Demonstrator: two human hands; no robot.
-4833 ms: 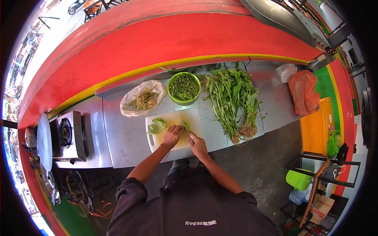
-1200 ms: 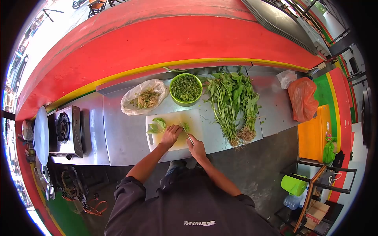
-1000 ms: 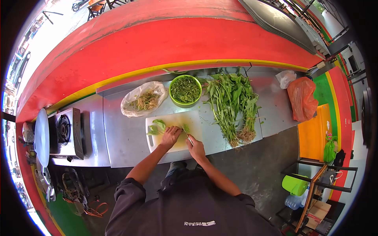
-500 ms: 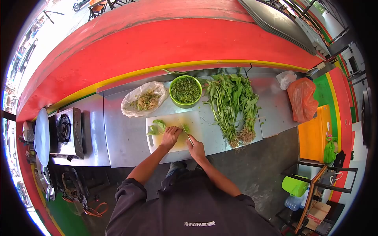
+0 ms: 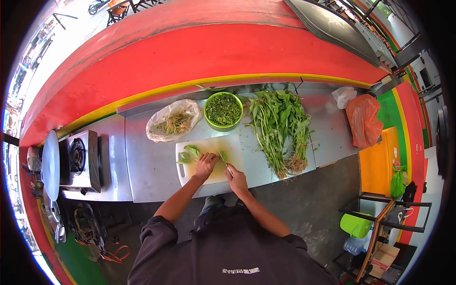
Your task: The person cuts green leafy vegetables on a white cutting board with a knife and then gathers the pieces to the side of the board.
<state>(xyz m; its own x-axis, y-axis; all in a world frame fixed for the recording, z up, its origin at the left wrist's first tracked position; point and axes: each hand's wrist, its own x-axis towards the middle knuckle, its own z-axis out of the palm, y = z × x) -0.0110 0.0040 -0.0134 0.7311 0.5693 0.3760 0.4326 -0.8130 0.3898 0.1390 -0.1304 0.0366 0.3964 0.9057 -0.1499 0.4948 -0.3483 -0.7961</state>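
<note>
A white cutting board (image 5: 232, 142) lies on the steel counter in front of me. My left hand (image 5: 206, 164) presses down on a bunch of leafy greens (image 5: 191, 153), its fingers curled over the stems and the leaves sticking out to the left. Closed round the handle of a knife (image 5: 222, 157), my right hand (image 5: 236, 178) is just right of the left one. The blade points away from me and rests at the greens beside my left fingertips. A small heap of cut greens (image 5: 224, 155) lies against the blade's right side.
Behind the board stand a green bowl (image 5: 220, 127) of chopped greens and a plastic bag (image 5: 153, 129) with rooted stem ends. Uncut bunches of leafy vegetables (image 5: 280, 118) lie to the right, an orange plastic bag (image 5: 365, 121) farther along. A gas stove (image 5: 85, 159) is at far left.
Both hands keep nearly the same place on the board. The greens and the knife show only a very slight shift.
</note>
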